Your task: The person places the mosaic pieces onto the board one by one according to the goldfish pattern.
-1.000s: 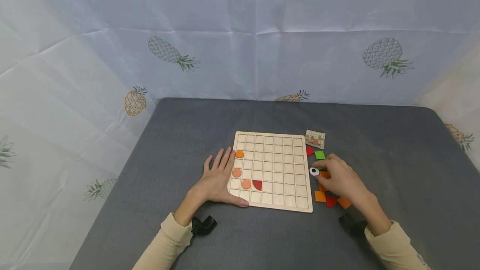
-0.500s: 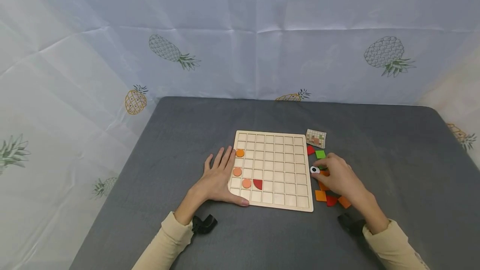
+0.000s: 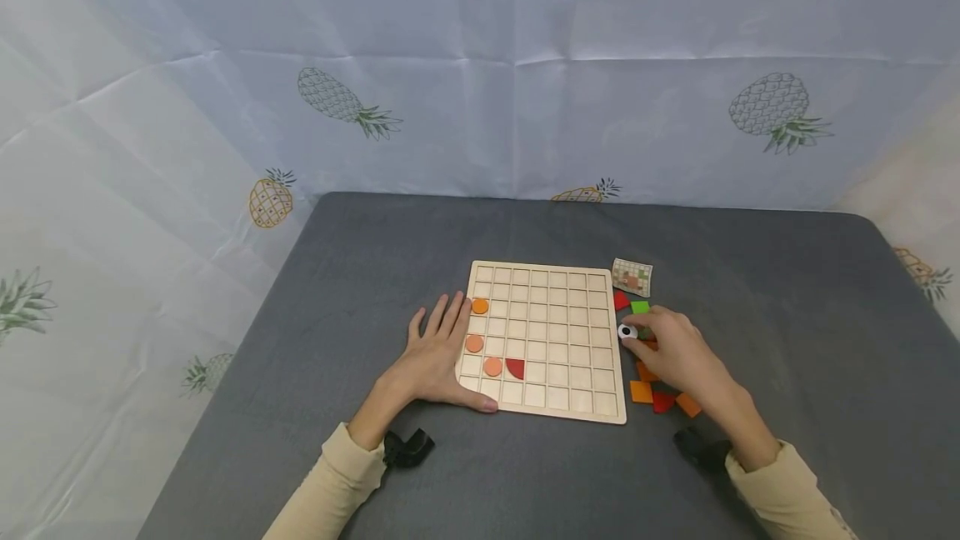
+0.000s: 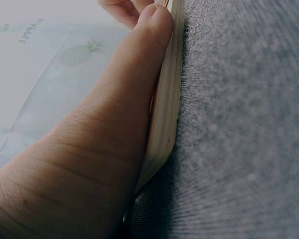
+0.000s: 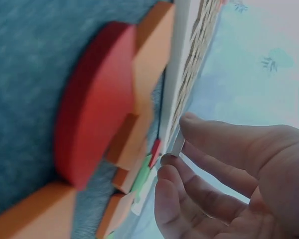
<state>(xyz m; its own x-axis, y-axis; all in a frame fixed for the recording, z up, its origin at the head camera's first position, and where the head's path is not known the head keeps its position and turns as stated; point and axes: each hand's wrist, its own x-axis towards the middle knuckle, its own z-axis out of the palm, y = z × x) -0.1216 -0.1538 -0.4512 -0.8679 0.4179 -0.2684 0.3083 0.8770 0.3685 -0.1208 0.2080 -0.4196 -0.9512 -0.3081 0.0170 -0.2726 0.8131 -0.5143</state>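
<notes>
White disc with black centre (image 3: 627,332), low and right of centre in the head frame, has edged slightly upward, pinched by right hand (image 3: 678,348), seemingly mid-handling, beside wooden board (image 3: 558,332) where left hand (image 3: 433,358) rests, fingers spread.

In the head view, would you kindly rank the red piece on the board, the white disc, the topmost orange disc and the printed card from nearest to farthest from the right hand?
1. White disc: pinched in the right hand.
2. Printed card: by the board's far right corner.
3. Red piece: near left on the board.
4. Topmost orange disc: board's left edge.
</notes>
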